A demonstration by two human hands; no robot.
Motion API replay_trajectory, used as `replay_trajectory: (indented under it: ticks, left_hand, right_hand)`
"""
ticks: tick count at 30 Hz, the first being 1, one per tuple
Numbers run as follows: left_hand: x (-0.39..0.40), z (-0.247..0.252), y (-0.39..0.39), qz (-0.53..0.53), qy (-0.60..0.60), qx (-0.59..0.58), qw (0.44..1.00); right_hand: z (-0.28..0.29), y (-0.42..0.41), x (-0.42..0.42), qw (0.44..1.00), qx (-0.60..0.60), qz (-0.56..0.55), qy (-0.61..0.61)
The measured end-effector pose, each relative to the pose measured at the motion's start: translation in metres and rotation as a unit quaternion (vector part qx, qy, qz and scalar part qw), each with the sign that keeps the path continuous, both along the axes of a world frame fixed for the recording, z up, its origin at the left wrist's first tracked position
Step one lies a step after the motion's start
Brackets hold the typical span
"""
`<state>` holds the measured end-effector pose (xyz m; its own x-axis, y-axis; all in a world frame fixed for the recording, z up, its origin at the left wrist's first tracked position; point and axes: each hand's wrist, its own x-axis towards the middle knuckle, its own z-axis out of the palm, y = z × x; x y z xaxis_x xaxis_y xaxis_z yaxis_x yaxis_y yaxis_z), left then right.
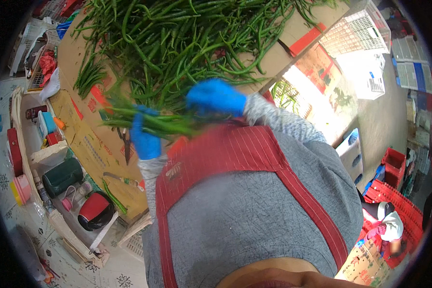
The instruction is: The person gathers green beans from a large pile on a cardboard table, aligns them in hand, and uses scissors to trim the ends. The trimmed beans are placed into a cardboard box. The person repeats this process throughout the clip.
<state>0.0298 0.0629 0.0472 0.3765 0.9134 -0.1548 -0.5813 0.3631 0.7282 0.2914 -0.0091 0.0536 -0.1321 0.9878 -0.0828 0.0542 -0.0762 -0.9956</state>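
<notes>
My left hand (144, 135), in a blue glove, is closed around a bunch of long green chili peppers (172, 124) held level in front of the red striped apron (219, 147). My right hand (216, 97), also gloved in blue and blurred by motion, is above the right end of that bunch, at the near edge of a large heap of green chili peppers (187, 43). Its fingers are too blurred to show whether they hold anything. A smaller sorted bundle of peppers (90, 76) lies left of the heap on the cardboard-covered table (75, 61). Dark-bladed scissors (126, 149) lie near my left wrist.
At left, a box (25, 126) holds a green cup (63, 177) and a red-black round object (96, 210). One loose pepper (114, 197) lies on the cardboard. White plastic crates (360, 32) stand at upper right. Another person (390, 226) is at lower right by red crates (399, 198).
</notes>
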Motion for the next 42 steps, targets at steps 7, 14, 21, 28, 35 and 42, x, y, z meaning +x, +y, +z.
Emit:
replay_trajectory:
  ticks: [7,14,21,28,35,42]
  left_hand:
    - [-0.052,0.009,0.019,0.084,-0.174,-0.049,0.98]
    - [-0.058,-0.016,0.018,0.086,-0.105,0.022,0.99]
    - [-0.073,-0.013,0.02,0.111,-0.067,0.055,0.99]
    - [-0.119,-0.036,0.024,0.156,-0.088,0.032,0.983]
    - [-0.068,-0.014,0.026,0.098,-0.199,0.002,0.975]
    - [-0.044,-0.014,0.032,0.043,-0.256,0.002,0.966]
  right_hand:
    - [-0.027,-0.034,0.078,0.966,-0.164,-0.05,-0.196]
    - [-0.037,-0.021,0.023,0.984,-0.096,0.003,-0.151]
    - [-0.028,-0.009,-0.009,0.991,-0.106,0.072,0.037]
    - [-0.029,-0.024,0.048,0.935,0.017,-0.121,-0.334]
    - [-0.083,-0.029,0.121,0.856,0.012,-0.088,-0.508]
    - [-0.021,0.022,0.049,0.911,0.236,-0.021,-0.337]
